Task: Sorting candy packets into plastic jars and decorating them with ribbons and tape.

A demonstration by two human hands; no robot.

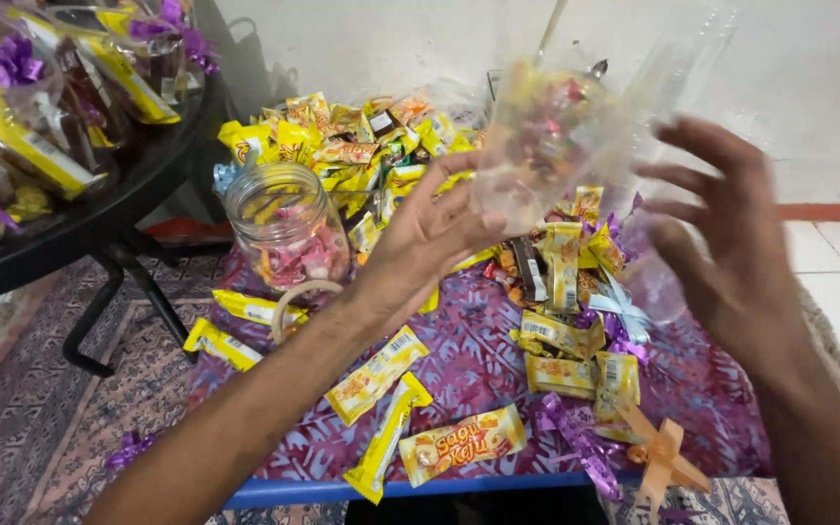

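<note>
1. Fingers of the left hand (430, 238) pinch a clear plastic bag (546, 136) of wrapped sweets, held above the purple cloth (478, 360).
2. Right hand (731, 243) is spread wide — holding nothing, just beside it.
3. Slick crinkly film could slip, spilling sweets among the glossy yellow packets (459, 442) near the round glass jar (287, 228).

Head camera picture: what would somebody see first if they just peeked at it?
First the clear plastic bag of sweets, blurred, held up in the middle by the left hand, with the right hand spread open beside it. Below, yellow snack packets lie scattered on a purple cloth, and a glass jar stands at left.
</note>
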